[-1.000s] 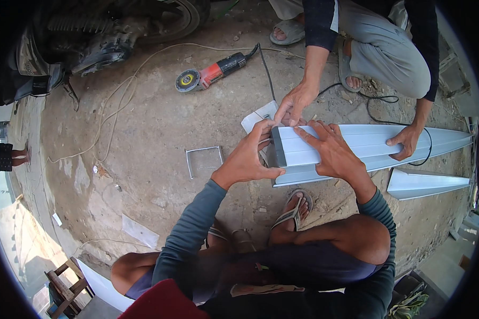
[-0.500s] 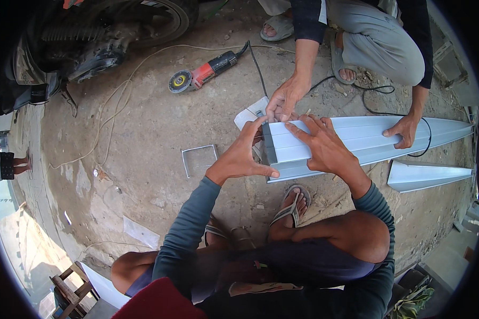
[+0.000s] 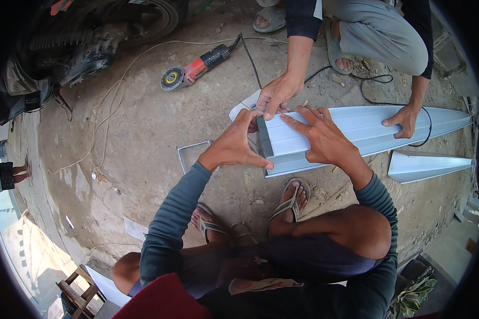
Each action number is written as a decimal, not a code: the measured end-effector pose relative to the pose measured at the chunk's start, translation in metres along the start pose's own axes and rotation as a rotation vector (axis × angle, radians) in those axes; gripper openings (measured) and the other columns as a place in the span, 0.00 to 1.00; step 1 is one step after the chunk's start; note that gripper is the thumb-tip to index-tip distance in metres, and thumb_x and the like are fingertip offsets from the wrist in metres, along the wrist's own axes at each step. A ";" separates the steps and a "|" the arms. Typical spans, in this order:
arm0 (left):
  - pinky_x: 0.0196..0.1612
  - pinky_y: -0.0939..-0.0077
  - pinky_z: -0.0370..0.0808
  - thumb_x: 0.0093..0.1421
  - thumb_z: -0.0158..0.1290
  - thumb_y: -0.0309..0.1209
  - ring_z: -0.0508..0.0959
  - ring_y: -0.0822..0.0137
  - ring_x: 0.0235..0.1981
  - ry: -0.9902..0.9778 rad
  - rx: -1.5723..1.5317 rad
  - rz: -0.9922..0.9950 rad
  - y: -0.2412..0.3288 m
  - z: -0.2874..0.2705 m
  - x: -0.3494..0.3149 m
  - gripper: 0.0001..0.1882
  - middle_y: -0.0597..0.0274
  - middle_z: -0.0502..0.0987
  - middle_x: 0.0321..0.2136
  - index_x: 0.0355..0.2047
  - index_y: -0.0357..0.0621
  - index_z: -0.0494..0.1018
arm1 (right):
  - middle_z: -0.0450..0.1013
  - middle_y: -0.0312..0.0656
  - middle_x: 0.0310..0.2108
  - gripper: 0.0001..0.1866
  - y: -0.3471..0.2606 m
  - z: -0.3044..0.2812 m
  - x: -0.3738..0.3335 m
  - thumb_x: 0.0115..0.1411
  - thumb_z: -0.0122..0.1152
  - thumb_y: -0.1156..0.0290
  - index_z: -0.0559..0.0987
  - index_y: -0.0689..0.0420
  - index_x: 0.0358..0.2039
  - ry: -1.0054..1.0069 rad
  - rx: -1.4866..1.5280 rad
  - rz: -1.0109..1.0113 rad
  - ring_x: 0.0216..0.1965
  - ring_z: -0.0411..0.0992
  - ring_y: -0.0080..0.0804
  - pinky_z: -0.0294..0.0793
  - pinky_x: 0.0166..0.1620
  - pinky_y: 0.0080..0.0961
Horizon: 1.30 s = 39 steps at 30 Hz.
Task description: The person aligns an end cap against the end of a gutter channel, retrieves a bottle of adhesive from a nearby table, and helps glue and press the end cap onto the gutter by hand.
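A: Hands are meeting at the near end of the long white metal panel (image 3: 356,127), which is lying on the bare concrete floor (image 3: 143,138). What step is going on?

B: It looks like fitting a grey end cap (image 3: 263,139) onto it. The left hand (image 3: 234,146) is curling round the end, thumb and fingers pinching the cap. The right hand (image 3: 322,139) is lying spread and flat on the panel, pinning it down.

A: And the other person?

B: One of their hands (image 3: 274,95) is touching the same end, another (image 3: 404,119) is steadying farther along.

A: Next move?

B: Probably squaring the cap and pressing evenly. The grinder (image 3: 194,69) is lying well apart.
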<state>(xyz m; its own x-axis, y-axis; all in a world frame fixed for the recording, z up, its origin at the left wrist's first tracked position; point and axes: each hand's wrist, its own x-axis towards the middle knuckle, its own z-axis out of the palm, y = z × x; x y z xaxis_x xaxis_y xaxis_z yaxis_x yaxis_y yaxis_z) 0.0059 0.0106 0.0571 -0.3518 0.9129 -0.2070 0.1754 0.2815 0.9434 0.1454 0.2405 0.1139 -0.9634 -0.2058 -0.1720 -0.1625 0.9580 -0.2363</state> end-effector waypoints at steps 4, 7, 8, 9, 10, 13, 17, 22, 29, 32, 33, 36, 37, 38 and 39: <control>0.69 0.51 0.64 0.34 0.79 0.44 0.64 0.49 0.64 0.027 -0.031 0.010 0.000 0.003 -0.001 0.63 0.50 0.60 0.57 0.66 0.40 0.54 | 0.67 0.59 0.58 0.47 0.003 0.000 -0.001 0.40 0.67 0.76 0.69 0.54 0.66 -0.023 0.003 -0.004 0.61 0.66 0.56 0.61 0.61 0.49; 0.69 0.51 0.64 0.35 0.78 0.42 0.65 0.49 0.63 0.044 -0.036 0.049 0.003 0.001 0.000 0.61 0.51 0.60 0.55 0.66 0.39 0.55 | 0.64 0.58 0.62 0.52 0.003 0.000 0.000 0.37 0.68 0.79 0.66 0.46 0.69 -0.045 0.063 0.058 0.65 0.62 0.58 0.57 0.65 0.53; 0.69 0.51 0.64 0.35 0.78 0.42 0.65 0.49 0.63 0.040 -0.035 0.050 0.005 0.001 0.000 0.61 0.51 0.60 0.55 0.66 0.39 0.55 | 0.64 0.58 0.62 0.52 0.003 0.000 -0.002 0.37 0.68 0.79 0.66 0.46 0.69 -0.043 0.064 0.061 0.65 0.62 0.58 0.57 0.65 0.53; 0.69 0.51 0.65 0.35 0.78 0.42 0.66 0.49 0.62 0.056 -0.029 0.046 0.008 0.000 -0.001 0.61 0.51 0.60 0.55 0.66 0.39 0.55 | 0.64 0.58 0.62 0.53 0.001 -0.001 -0.002 0.38 0.69 0.79 0.66 0.46 0.70 -0.016 0.043 0.057 0.65 0.62 0.58 0.57 0.66 0.53; 0.69 0.51 0.65 0.35 0.77 0.41 0.66 0.49 0.62 0.072 -0.024 0.042 0.009 0.000 -0.001 0.61 0.51 0.61 0.54 0.66 0.39 0.55 | 0.64 0.58 0.63 0.53 0.001 -0.001 -0.002 0.38 0.69 0.78 0.66 0.46 0.70 0.012 0.023 0.053 0.65 0.62 0.59 0.57 0.66 0.53; 0.69 0.50 0.65 0.34 0.77 0.42 0.66 0.49 0.62 0.095 -0.069 0.024 0.013 -0.001 -0.003 0.62 0.52 0.61 0.54 0.67 0.41 0.55 | 0.63 0.57 0.63 0.53 0.001 -0.011 0.002 0.37 0.69 0.78 0.65 0.45 0.70 -0.029 0.045 0.055 0.65 0.62 0.59 0.57 0.66 0.53; 0.69 0.50 0.64 0.34 0.77 0.42 0.66 0.49 0.62 0.090 -0.066 0.050 0.012 -0.006 -0.003 0.62 0.53 0.62 0.53 0.67 0.41 0.55 | 0.65 0.60 0.60 0.46 0.003 -0.014 0.002 0.42 0.66 0.75 0.68 0.52 0.67 0.013 -0.016 -0.010 0.62 0.65 0.57 0.59 0.63 0.52; 0.71 0.46 0.58 0.34 0.77 0.43 0.59 0.44 0.69 0.110 -0.156 0.052 0.002 0.000 -0.007 0.73 0.45 0.58 0.64 0.73 0.42 0.41 | 0.66 0.60 0.58 0.45 0.007 -0.013 0.008 0.42 0.64 0.77 0.69 0.55 0.66 0.004 0.025 -0.003 0.62 0.65 0.58 0.61 0.61 0.52; 0.70 0.57 0.61 0.36 0.76 0.41 0.59 0.47 0.69 0.106 -0.082 -0.031 -0.032 0.037 -0.005 0.76 0.34 0.52 0.68 0.74 0.36 0.33 | 0.66 0.61 0.62 0.46 0.014 -0.008 0.020 0.40 0.66 0.78 0.70 0.52 0.67 0.002 0.056 0.032 0.62 0.67 0.56 0.61 0.62 0.46; 0.69 0.58 0.62 0.35 0.76 0.40 0.60 0.48 0.69 0.058 -0.095 -0.044 -0.028 0.032 -0.005 0.75 0.37 0.54 0.67 0.74 0.37 0.36 | 0.67 0.61 0.60 0.45 0.013 -0.020 0.021 0.41 0.67 0.77 0.71 0.52 0.66 -0.078 0.079 0.055 0.59 0.69 0.56 0.63 0.59 0.45; 0.69 0.58 0.62 0.35 0.76 0.40 0.60 0.48 0.69 0.044 -0.092 -0.044 -0.028 0.031 -0.006 0.75 0.37 0.54 0.67 0.74 0.37 0.36 | 0.68 0.61 0.59 0.44 0.015 -0.021 0.019 0.41 0.65 0.77 0.72 0.53 0.65 -0.064 0.105 0.042 0.57 0.71 0.54 0.63 0.56 0.45; 0.70 0.57 0.61 0.33 0.77 0.40 0.61 0.49 0.68 0.017 -0.062 -0.006 -0.024 0.032 -0.007 0.75 0.41 0.56 0.66 0.74 0.39 0.37 | 0.69 0.62 0.58 0.43 0.015 -0.029 0.023 0.41 0.63 0.79 0.73 0.54 0.64 -0.169 0.136 0.078 0.56 0.71 0.53 0.63 0.56 0.45; 0.70 0.57 0.61 0.32 0.77 0.41 0.61 0.49 0.68 0.047 -0.129 -0.012 -0.025 0.037 -0.007 0.76 0.42 0.57 0.65 0.73 0.39 0.37 | 0.69 0.62 0.58 0.43 0.013 -0.030 0.022 0.41 0.63 0.79 0.73 0.54 0.64 -0.161 0.135 0.082 0.56 0.71 0.53 0.63 0.56 0.45; 0.70 0.57 0.60 0.31 0.77 0.42 0.61 0.49 0.68 0.078 -0.196 -0.017 -0.025 0.040 -0.008 0.76 0.42 0.58 0.64 0.72 0.40 0.37 | 0.70 0.62 0.58 0.43 0.012 -0.031 0.022 0.41 0.61 0.80 0.73 0.54 0.64 -0.158 0.136 0.071 0.55 0.72 0.53 0.63 0.56 0.46; 0.70 0.57 0.60 0.31 0.77 0.42 0.61 0.49 0.68 0.074 -0.189 -0.012 -0.024 0.041 -0.009 0.76 0.42 0.58 0.64 0.72 0.40 0.37 | 0.70 0.63 0.57 0.42 0.011 -0.031 0.022 0.41 0.59 0.80 0.74 0.55 0.63 -0.156 0.137 0.061 0.55 0.72 0.53 0.63 0.56 0.46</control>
<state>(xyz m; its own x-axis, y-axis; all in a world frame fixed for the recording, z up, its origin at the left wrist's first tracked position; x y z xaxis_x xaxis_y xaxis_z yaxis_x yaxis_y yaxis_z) 0.0428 0.0083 0.0256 -0.4205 0.8838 -0.2052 -0.0028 0.2249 0.9744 0.1158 0.2529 0.1376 -0.9243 -0.1865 -0.3331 -0.0639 0.9358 -0.3467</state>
